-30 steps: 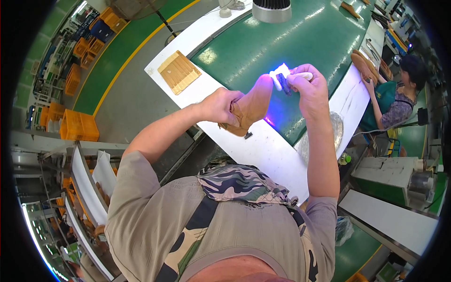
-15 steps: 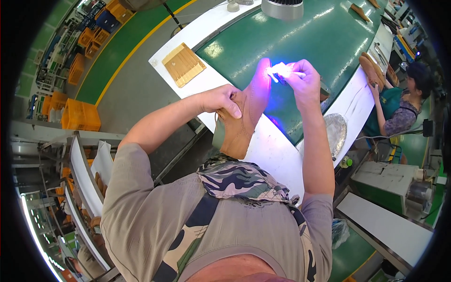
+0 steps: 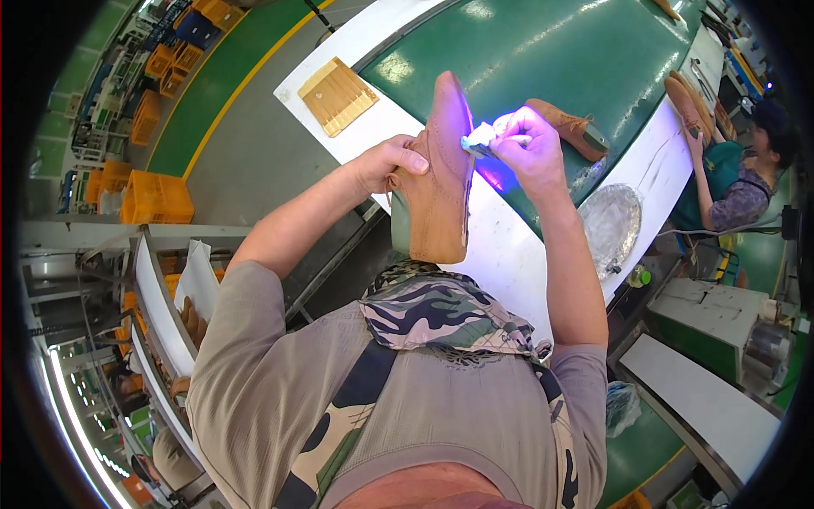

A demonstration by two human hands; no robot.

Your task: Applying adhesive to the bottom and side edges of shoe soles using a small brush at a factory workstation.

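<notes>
My left hand [image 3: 392, 165] grips a tan leather shoe [image 3: 441, 182] at its laced side, thumb on top. The shoe is tilted on its side, toe pointing away and heel close to my body. A green piece, perhaps a last, shows at its opening. My right hand [image 3: 532, 153] pinches a small pale tool [image 3: 481, 140] whose tip meets the sole edge near the forefoot. Bright violet-blue light washes out the tip, so its exact kind is unclear. Beyond this hand, another tan shoe [image 3: 566, 127] lies on the green conveyor belt [image 3: 500, 59].
A slatted wooden block [image 3: 337, 96] lies on the white ledge at left. A plastic-covered oval dish [image 3: 612, 225] sits at right. A co-worker [image 3: 746, 170] handles a brown shoe across the belt. Orange crates [image 3: 157, 199] stand on the floor at left.
The shoe has turned, showing more of its side, and the tool has shifted from near the toe back along the sole edge. The other shoe on the belt has come into fuller view.
</notes>
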